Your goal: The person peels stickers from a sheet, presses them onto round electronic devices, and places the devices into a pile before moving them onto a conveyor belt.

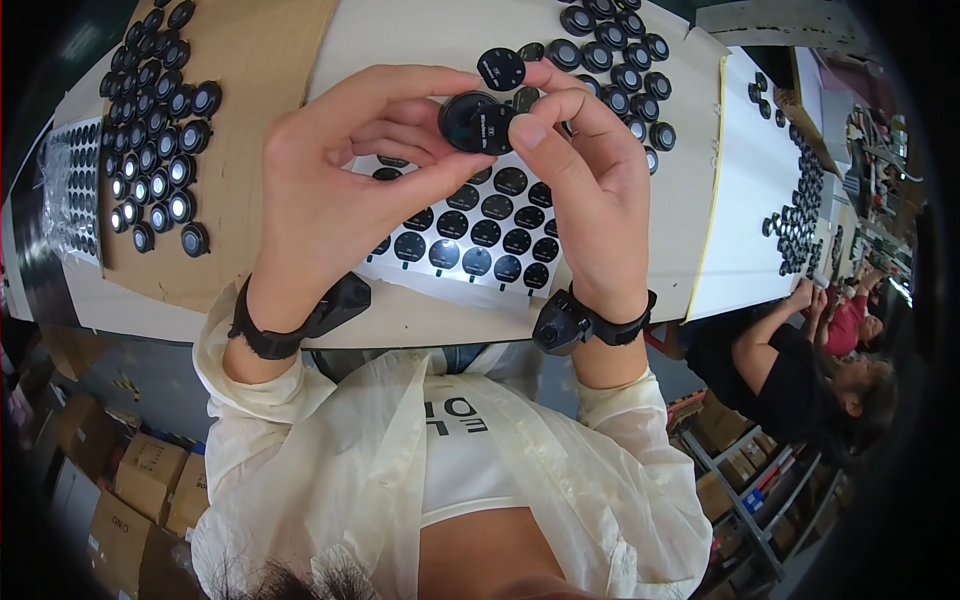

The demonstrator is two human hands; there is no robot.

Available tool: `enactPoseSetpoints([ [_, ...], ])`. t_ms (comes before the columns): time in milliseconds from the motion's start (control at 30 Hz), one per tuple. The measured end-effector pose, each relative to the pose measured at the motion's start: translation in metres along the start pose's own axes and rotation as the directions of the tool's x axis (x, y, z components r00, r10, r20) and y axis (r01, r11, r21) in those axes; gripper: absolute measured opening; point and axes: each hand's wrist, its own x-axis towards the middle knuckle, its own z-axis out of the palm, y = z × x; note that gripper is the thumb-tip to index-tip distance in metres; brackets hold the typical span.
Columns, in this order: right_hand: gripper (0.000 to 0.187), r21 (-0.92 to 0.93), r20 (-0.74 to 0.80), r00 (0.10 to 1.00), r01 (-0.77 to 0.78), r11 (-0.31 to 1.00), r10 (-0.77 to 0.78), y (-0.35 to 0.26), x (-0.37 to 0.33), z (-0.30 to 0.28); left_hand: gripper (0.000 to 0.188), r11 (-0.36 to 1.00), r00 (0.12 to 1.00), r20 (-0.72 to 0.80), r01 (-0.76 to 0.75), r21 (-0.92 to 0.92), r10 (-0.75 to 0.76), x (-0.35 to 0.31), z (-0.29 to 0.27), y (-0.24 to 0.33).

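Above the table, my left hand (335, 165) grips a round black puck-shaped device (458, 118) between thumb and fingers. My right hand (598, 190) pinches a round black label (493, 129) with pale print under its thumb, against the device's face and overlapping its right side. Another round black label (500, 68) shows at the tips of both hands' index fingers; which finger carries it I cannot tell. Below the hands lies a white sheet (440, 284) with rows of round black labels, partly covered by my hands.
Many black round pucks (148, 157) stand on brown cardboard at the left, beside a plastic-wrapped label sheet (72, 190). More pucks (625, 77) lie at the far right. Beyond, another table (735, 240) holds further pucks, with a person in black (770, 370) beside it. Cartons (150, 475) stand below left.
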Motion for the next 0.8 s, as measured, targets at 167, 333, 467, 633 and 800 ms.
enactPoseSetpoints([
  [167, 0.008, -0.021, 0.022, 1.000, -0.001, 1.000, 0.002, 0.0009, 0.0001, 0.0027, 0.043, 0.999, 0.998, -0.046, -0.034, 0.035, 0.036, -0.0017, 0.0015, -0.0008],
  [333, 0.008, 0.024, 0.009, 1.000, -0.005, 1.000, 0.005, 0.0022, -0.0003, 0.0047, 0.043, 0.998, 0.998, -0.048, -0.038, 0.045, 0.040, -0.0024, 0.0024, -0.0006],
  [467, 0.008, 0.012, 0.019, 1.000, -0.004, 1.000, 0.004, 0.0022, 0.0004, 0.0055, 0.043, 0.998, 0.997, -0.054, -0.044, 0.053, 0.047, -0.0020, 0.0021, -0.0008],
  [633, 0.009, 0.013, 0.014, 1.000, -0.006, 1.000, 0.006, 0.0032, 0.0005, 0.0058, 0.043, 0.994, 0.997, -0.053, -0.058, 0.091, 0.063, -0.0024, 0.0031, -0.0024],
  [800, 0.009, 0.004, 0.018, 1.000, -0.001, 1.000, 0.001, 0.0049, 0.0009, 0.0061, 0.043, 0.985, 0.994, -0.062, -0.085, 0.148, 0.095, -0.0030, 0.0034, -0.0039],
])
